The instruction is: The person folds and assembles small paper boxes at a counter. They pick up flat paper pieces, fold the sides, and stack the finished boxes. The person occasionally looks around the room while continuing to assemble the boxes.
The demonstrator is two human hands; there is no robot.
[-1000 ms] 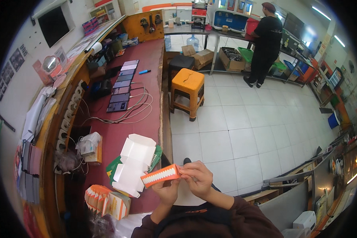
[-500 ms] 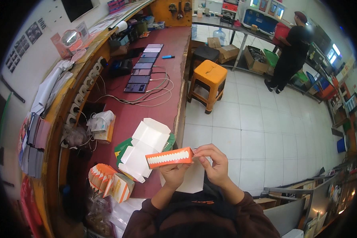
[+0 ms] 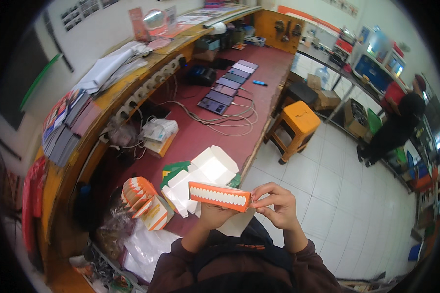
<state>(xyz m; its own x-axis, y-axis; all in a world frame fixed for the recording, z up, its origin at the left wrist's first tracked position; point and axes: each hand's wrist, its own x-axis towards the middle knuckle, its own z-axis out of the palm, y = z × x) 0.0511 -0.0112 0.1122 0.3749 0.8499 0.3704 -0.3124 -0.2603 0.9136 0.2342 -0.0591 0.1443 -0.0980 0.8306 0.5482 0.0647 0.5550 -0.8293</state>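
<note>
An orange paper box [image 3: 219, 196] with a row of white scallops along its side is held up in front of me. My left hand [image 3: 213, 217] grips it from below, its fingers partly hidden behind the box. At the box's right end, my right hand [image 3: 278, 205] pinches the edge or flap between thumb and fingers. A pale sheet of card [image 3: 235, 224] shows beneath the hands. Just beyond them, unfolded white cartons [image 3: 212, 165] lie over green ones [image 3: 175, 168]. To the left sits a cluster of folded orange-and-white boxes [image 3: 149, 207].
On the red table [image 3: 181, 132] lie a row of phones [image 3: 225, 90], white cables [image 3: 239, 117] and a blue marker [image 3: 260, 83]. Plastic bags [image 3: 149, 244] are at lower left. An orange stool [image 3: 296, 122] stands beside the table. Another person [image 3: 401, 122] stands at the far counter.
The view has swung left, so the scene shifts right and the person is nearer the right rim. The box tilts slightly, its right end lower; both hands keep their hold.
</note>
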